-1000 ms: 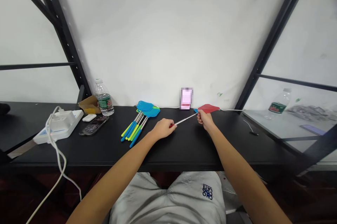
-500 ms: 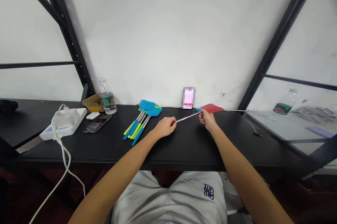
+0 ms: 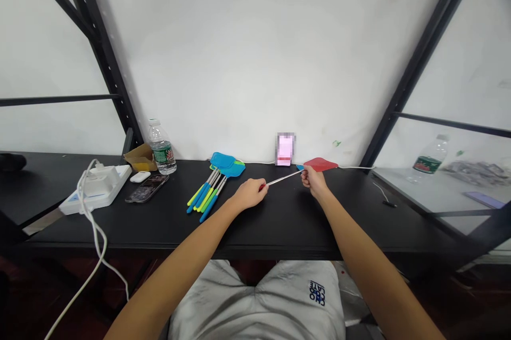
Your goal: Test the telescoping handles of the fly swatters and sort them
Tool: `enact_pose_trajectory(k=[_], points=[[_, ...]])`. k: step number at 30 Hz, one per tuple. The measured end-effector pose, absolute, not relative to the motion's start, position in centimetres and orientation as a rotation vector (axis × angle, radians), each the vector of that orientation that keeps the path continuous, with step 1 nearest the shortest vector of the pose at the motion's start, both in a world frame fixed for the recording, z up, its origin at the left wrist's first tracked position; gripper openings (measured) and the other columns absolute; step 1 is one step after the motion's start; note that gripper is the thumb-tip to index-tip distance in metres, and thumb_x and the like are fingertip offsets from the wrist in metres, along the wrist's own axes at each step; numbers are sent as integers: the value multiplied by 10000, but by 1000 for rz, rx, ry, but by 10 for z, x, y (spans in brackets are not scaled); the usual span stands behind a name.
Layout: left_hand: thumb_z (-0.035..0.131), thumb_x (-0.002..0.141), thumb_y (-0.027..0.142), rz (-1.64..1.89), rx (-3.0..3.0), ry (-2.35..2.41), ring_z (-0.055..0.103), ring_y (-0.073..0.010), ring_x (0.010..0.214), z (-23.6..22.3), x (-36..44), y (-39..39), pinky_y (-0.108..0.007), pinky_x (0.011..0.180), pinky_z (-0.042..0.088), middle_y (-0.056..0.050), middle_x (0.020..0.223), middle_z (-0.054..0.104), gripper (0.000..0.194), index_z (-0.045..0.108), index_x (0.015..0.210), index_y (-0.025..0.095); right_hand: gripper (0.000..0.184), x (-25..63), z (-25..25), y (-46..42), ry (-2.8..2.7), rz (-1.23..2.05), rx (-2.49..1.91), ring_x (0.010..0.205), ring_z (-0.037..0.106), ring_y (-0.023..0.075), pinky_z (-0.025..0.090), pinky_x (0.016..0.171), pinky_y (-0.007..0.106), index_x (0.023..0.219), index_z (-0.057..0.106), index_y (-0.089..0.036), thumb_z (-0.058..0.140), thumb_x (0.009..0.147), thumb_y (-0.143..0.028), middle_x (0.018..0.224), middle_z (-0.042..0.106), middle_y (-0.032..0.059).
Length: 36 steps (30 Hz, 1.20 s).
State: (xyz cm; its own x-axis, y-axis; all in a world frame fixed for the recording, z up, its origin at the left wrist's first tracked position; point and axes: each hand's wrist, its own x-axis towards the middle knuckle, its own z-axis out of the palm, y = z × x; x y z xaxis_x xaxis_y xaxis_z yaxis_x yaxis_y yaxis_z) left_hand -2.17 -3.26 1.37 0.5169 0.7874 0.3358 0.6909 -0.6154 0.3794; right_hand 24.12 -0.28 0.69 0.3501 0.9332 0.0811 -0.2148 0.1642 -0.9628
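Between my hands a red fly swatter (image 3: 320,164) with a thin metal rod is stretched out over the black desk. My left hand (image 3: 250,193) is closed around its red handle, most of which is hidden in the fingers. Closer to the red head, my right hand (image 3: 313,180) pinches the rod. A bit of something blue (image 3: 299,167) shows beside the red head; the rest is covered. Left of my left hand lies a pile of blue and yellow-green fly swatters (image 3: 223,162), their rods short and handles towards me.
A phone with a blurred screen (image 3: 285,149) leans on the wall. At the left are a water bottle (image 3: 163,155), an open cardboard box (image 3: 141,157), a white case (image 3: 140,176), a dark phone (image 3: 147,189) and a power strip (image 3: 96,188) with cables. A short black-tipped cable (image 3: 389,204) lies right.
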Motion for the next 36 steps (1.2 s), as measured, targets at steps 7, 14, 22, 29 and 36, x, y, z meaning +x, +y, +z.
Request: enact_pose_trajectory(k=[7,14,22,29,36], points=[[403,948,434,713,2565,1297,540,-159,617,14,-22,-33,-258,582,304,-36,722,623,336,607,817,202,311,240,10,-5,-820,965,-1093,323,320,57,173,302,195,629,417,-207,591,809,-391,460,467,-21],[379,958,406,691,2638,1353,583,-187,696,13,-20,-36,-266,597,314,-53,759,638,318,597,825,216,284,239,8,-5,-847,918,-1088,326,307,49,160,302,182,628,428,-205,625,780,-343,434,450,-30],[378,963,361,655,2691,1416,619,-217,796,9,-15,-41,-282,652,362,-71,827,660,268,581,864,218,300,235,4,-6,-814,876,-1100,310,265,42,160,298,191,630,412,-215,647,769,-339,416,399,-58],[352,971,341,666,2736,1428,619,-219,808,5,-11,-41,-290,680,377,-74,873,666,257,571,912,222,295,218,-3,-5,-843,891,-1046,347,280,50,170,302,192,639,418,-218,655,759,-345,455,378,-60],[337,982,332,725,2706,1454,626,-219,825,7,-5,-46,-296,689,386,-78,926,670,253,559,940,219,295,183,-3,-16,-920,934,-996,380,268,51,176,327,190,651,427,-216,637,787,-371,485,355,-58]])
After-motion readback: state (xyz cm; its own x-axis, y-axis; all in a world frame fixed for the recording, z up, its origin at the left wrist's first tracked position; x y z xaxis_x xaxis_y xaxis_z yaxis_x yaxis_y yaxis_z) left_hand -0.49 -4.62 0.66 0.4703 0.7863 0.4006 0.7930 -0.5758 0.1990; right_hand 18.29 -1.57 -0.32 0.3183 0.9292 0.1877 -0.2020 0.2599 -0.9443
